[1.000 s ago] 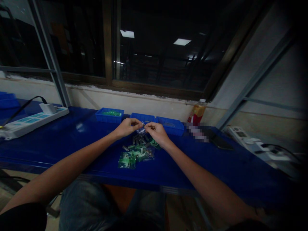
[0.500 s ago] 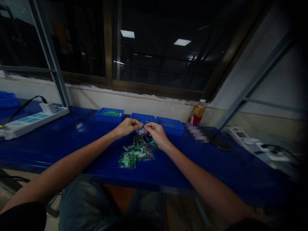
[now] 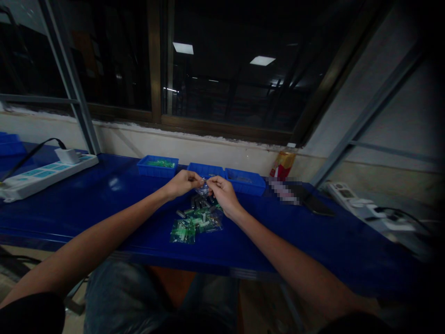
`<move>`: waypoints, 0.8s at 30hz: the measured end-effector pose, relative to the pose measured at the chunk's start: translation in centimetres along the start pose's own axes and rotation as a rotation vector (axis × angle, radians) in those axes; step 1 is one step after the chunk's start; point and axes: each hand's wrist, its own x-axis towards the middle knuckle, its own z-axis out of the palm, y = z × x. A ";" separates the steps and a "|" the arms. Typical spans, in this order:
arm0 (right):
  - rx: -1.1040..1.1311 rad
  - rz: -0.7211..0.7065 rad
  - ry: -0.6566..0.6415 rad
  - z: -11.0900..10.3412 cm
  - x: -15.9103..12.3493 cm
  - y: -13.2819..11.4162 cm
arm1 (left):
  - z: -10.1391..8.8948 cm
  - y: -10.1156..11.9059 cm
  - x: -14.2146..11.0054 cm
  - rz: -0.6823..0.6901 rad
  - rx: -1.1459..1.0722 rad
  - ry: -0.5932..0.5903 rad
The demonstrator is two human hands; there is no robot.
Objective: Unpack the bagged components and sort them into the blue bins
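My left hand (image 3: 182,182) and my right hand (image 3: 222,192) meet above the blue bench (image 3: 104,199), both pinching a small clear plastic bag (image 3: 202,188) between them. Just below the hands lies a pile of small dark cylindrical parts (image 3: 201,202) and several clear bags holding green pieces (image 3: 189,227). What is inside the held bag is too small and dim to make out.
Three shallow blue trays (image 3: 157,167) (image 3: 206,170) (image 3: 246,181) line the back of the bench under the window. A white power strip (image 3: 38,172) lies far left, another strip (image 3: 368,208) far right. A red-yellow packet (image 3: 282,165) and a dark phone (image 3: 316,204) sit right of the trays.
My right hand has drawn a little closer to the left, so the fingertips now meet on the small bag. The view has shifted slightly.
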 end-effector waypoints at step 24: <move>-0.811 -0.432 -0.282 -2.4 0.3 -1.1 | -0.2 0.6 -0.8 0.177 0.635 -0.160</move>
